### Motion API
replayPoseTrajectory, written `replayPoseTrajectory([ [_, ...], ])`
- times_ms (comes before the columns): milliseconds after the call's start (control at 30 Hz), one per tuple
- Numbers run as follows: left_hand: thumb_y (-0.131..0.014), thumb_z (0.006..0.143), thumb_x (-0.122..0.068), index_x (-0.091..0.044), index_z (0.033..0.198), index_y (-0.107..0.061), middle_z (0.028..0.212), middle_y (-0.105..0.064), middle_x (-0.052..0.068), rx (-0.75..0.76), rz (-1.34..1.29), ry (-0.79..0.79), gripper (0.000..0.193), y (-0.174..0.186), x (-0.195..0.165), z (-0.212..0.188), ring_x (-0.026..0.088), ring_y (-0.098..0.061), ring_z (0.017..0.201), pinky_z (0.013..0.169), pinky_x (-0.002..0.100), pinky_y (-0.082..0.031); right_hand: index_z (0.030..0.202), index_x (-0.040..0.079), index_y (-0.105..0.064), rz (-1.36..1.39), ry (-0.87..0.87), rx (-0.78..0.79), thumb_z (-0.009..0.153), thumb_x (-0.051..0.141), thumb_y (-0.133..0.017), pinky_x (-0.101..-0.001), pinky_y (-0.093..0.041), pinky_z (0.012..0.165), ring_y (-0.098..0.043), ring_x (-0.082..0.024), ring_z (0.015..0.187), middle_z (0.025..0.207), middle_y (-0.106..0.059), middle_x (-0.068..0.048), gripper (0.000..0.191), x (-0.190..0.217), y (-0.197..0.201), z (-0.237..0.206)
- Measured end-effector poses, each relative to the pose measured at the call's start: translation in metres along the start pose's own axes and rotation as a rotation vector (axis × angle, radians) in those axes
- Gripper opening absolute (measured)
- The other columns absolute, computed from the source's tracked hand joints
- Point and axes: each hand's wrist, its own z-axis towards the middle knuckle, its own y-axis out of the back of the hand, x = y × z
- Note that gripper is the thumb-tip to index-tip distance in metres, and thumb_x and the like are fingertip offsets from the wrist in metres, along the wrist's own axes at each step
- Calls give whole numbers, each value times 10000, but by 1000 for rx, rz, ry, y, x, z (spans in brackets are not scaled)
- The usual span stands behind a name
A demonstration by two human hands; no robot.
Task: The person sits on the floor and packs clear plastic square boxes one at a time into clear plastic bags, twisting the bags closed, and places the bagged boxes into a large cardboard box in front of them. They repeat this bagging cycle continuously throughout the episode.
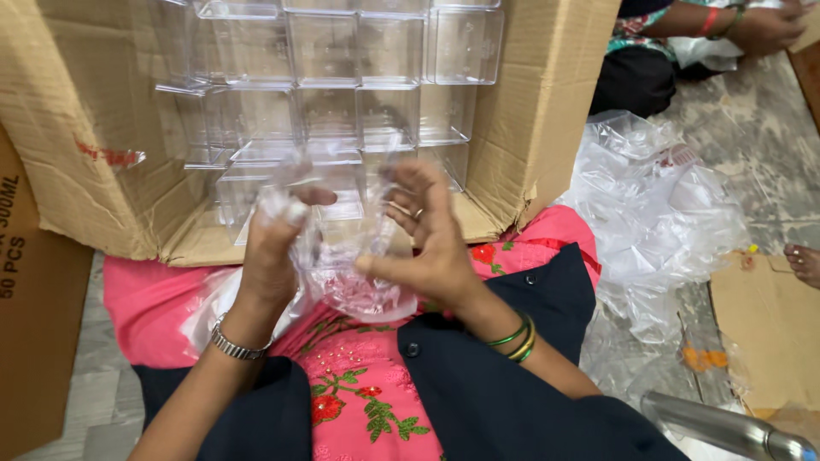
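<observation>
Head view: left hand (272,248), right hand (427,235) gripping clear plastic wrap (346,273); brown carton (530,111) behind.

Cardboard box (530,128) with stacked clear containers (389,51) blocks front — plastic bag heap (649,213) crowds right.

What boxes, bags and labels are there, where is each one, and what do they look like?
Big cardboard box: lying open in front of the lap, brown, stacked with clear plastic tubs.
Second cardboard box: far left, brown, black printing on its side.
Red mark: on the big box's left flap, small and smudged.
Clear plastic bag: crinkled, between left hand and right hand.
Pile of clear bags: on the floor, right.
Flat cardboard piece: far right, brown.
</observation>
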Motion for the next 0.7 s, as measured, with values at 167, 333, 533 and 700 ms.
replayPoseTrajectory([
  [167,-739,869,-343,1,1490,-422,1247,-629,97,34,48,-9,777,-2,6,-3,152,-605,1148,1027,310,-494,1682,211,-81,188,-140,58,733,74,-919,-444,-474,1174,-511,-284,1393,1518,-410,-145,1273,4,3,4],
  [333,-718,909,-309,14,1497,-449,1296,-628,98,37,8,-3,723,-7,1,-7,161,-602,1196,1047,320,-497,1689,214,-114,156,-257,150,735,43,-897,-412,-550,1093,-579,-268,1294,1436,-462,-148,1246,11,2,4],
  [533,-706,898,-321,-25,1499,-430,1319,-620,92,17,-49,61,725,-13,-11,-10,154,-607,1213,1056,325,-500,1660,185,-207,66,-299,155,678,10,-907,-406,-571,1042,-602,-242,1211,1391,-480,-134,1219,11,-2,0],
  [700,-709,908,-322,-16,1468,-459,1254,-634,90,-1,-44,45,685,-13,-6,-13,145,-618,1147,994,317,-521,1673,170,-200,99,-215,134,728,-10,-887,-396,-566,1066,-591,-236,1271,1475,-492,-134,1183,6,-8,-8],
])
